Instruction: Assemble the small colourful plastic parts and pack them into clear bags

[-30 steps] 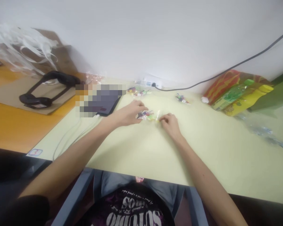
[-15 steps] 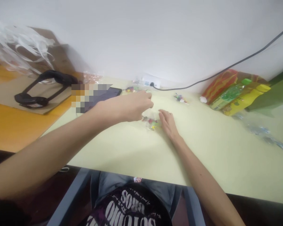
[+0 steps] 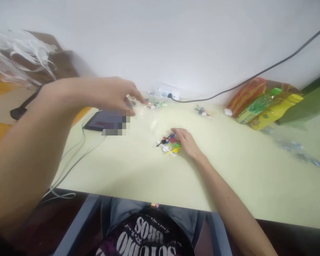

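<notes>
A small pile of coloured plastic arrow pointers [image 3: 165,149], in black, white, yellow, blue, red and green, lies on the pale table [image 3: 128,167]. My right hand [image 3: 185,140] rests at the pile's right edge, its fingertips touching the pieces and partly covering them; whether it grips any is hidden. Farther left, my left hand [image 3: 117,94] is raised above the tablet, thumb and fingers curled round a blurred clear plastic bag [image 3: 133,102]. Behind it lies a second group of coloured pieces [image 3: 156,104], and a third group [image 3: 202,111] sits near the wall.
A dark tablet [image 3: 96,121] lies under my left hand, with white cables [image 3: 77,161] running to the front edge. A power strip [image 3: 166,91] with a black cord stands by the wall. At right are drink-bottle-shaped packages [image 3: 274,112] and crumpled clear plastic [image 3: 296,149].
My left hand has moved left and away from the pile, with the clear bag in its fingers. The arrow pointers now lie uncovered. My right hand has stayed beside them.
</notes>
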A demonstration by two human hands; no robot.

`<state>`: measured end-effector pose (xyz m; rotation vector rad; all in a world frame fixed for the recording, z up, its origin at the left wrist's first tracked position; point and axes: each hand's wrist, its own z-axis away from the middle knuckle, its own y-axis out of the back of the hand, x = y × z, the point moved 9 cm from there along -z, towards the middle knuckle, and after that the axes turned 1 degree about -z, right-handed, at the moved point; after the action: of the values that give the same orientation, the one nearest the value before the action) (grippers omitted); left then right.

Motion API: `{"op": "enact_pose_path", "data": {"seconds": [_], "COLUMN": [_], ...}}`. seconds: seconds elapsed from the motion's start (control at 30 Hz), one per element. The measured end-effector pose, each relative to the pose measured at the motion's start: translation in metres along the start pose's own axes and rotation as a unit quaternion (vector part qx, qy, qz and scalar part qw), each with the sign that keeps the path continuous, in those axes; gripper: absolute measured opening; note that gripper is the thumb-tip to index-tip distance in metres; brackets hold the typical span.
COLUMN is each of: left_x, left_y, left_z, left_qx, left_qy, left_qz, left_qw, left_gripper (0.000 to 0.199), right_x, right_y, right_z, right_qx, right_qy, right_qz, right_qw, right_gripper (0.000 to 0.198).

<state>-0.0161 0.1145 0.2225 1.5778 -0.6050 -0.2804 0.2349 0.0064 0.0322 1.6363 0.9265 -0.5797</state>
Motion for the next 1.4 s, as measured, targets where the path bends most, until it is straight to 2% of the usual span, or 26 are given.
{"op": "enact_pose_path", "data": {"seconds": [0.03, 0.07, 0.1, 0.17, 0.27, 0.33, 0.43, 0.5, 0.63, 0.7, 0.77, 0.9, 1.03, 1.13, 1.23, 1.4], "left_x": [0.000, 0.001, 0.002, 0.007, 0.015, 0.017, 0.009, -0.005, -0.034, -0.040, -0.041, -0.038, -0.032, -0.033, -0.035, -0.035], "left_y": [-0.007, -0.014, -0.019, -0.038, -0.093, -0.133, -0.176, -0.190, -0.208, -0.219, -0.226, -0.231, -0.230, -0.226, -0.220, -0.216], "left_z": [0.000, -0.001, -0.002, -0.004, -0.006, -0.006, -0.004, -0.003, -0.003, -0.006, -0.009, -0.012, -0.012, -0.010, -0.010, -0.009], "left_qx": [-0.048, -0.068, -0.060, -0.011, 0.013, 0.006, 0.002, 0.039, 0.135, 0.148, 0.153, 0.151, 0.121, 0.118, 0.123, 0.141], "left_qy": [-0.023, -0.041, -0.055, -0.071, -0.095, -0.108, -0.075, -0.008, 0.144, 0.186, 0.208, 0.212, 0.209, 0.218, 0.215, 0.216], "left_qz": [-0.011, -0.020, -0.020, 0.003, 0.093, 0.148, 0.253, 0.357, 0.516, 0.572, 0.613, 0.700, 0.766, 0.784, 0.787, 0.775], "left_qw": [0.999, 0.997, 0.996, 0.997, 0.991, 0.983, 0.964, 0.933, 0.833, 0.785, 0.747, 0.664, 0.595, 0.569, 0.565, 0.577], "left_gripper": [0.078, 0.075, 0.064, 0.065, 0.063, 0.066, 0.089, 0.083, 0.061, 0.056, 0.055, 0.057, 0.037, 0.021, 0.015, 0.025], "right_x": [0.002, 0.003, 0.004, 0.006, 0.010, 0.013, 0.021, 0.030, 0.045, 0.049, 0.051, 0.051, 0.048, 0.046, 0.042, 0.031], "right_y": [0.000, 0.000, -0.001, -0.001, 0.003, 0.007, 0.014, 0.017, 0.017, 0.016, 0.014, 0.003, 0.002, 0.005, 0.007, 0.005], "right_z": [0.000, 0.000, 0.000, 0.000, 0.000, 0.000, -0.001, -0.004, -0.021, -0.033, -0.044, -0.062, -0.068, -0.068, -0.067, -0.067], "right_qx": [0.003, 0.003, 0.004, 0.008, 0.030, 0.053, 0.088, 0.105, 0.109, 0.097, 0.079, 0.029, 0.036, 0.059, 0.088, 0.114], "right_qy": [-0.007, -0.010, -0.012, -0.014, -0.024, -0.031, -0.047, -0.065, -0.089, -0.094, -0.099, -0.108, -0.111, -0.116, -0.108, -0.087], "right_qz": [-0.005, -0.008, -0.009, -0.012, -0.030, -0.039, -0.047, -0.061, -0.036, 0.005, 0.020, -0.031, -0.058, -0.094, -0.164, -0.198], "right_qw": [1.000, 1.000, 1.000, 1.000, 0.999, 0.997, 0.994, 0.990, 0.989, 0.991, 0.992, 0.993, 0.991, 0.987, 0.977, 0.970], "right_gripper": [0.057, 0.058, 0.058, 0.058, 0.058, 0.057, 0.055, 0.054, 0.056, 0.055, 0.050, 0.035, 0.027, 0.027, 0.023, 0.022]}}
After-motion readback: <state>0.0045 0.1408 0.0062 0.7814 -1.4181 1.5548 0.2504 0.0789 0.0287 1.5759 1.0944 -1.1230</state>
